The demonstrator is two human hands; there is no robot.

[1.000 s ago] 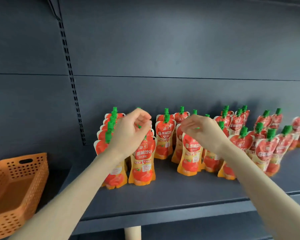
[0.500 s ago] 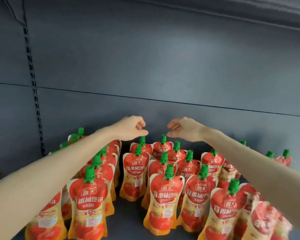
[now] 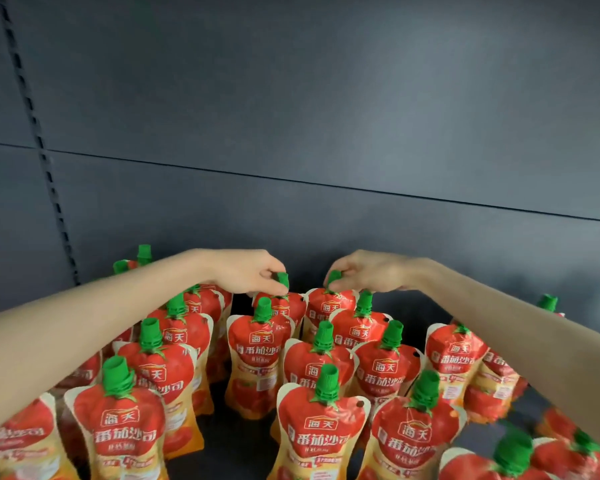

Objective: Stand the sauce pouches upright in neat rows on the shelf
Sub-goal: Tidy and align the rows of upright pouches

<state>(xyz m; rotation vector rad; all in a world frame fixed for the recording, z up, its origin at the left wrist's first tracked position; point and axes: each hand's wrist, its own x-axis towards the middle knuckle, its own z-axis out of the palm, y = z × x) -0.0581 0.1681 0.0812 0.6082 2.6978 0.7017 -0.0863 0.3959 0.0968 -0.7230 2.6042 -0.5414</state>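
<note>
Several red-and-orange tomato sauce pouches with green caps stand upright in rows on the dark shelf (image 3: pixel 243 445). My left hand (image 3: pixel 246 273) reaches to the back row and pinches the green cap of a rear pouch (image 3: pixel 284 306). Beside it, my right hand (image 3: pixel 368 277) pinches the green cap of the neighbouring rear pouch (image 3: pixel 329 308). Both pouches stand on the shelf close to the back panel. A nearer pouch (image 3: pixel 321 431) stands at the front centre, another (image 3: pixel 125 434) at the front left.
The dark grey back panel (image 3: pixel 326 133) rises right behind the rear pouches. A slotted upright rail (image 3: pixel 45 161) runs down the left side. More pouches (image 3: pixel 458 358) crowd the right, under my right forearm; some at the lower right look tilted and blurred.
The view has moved closer to the shelf. Both hands went from the front pouches to the back row, dropped down and closed on the caps of two rear pouches.
</note>
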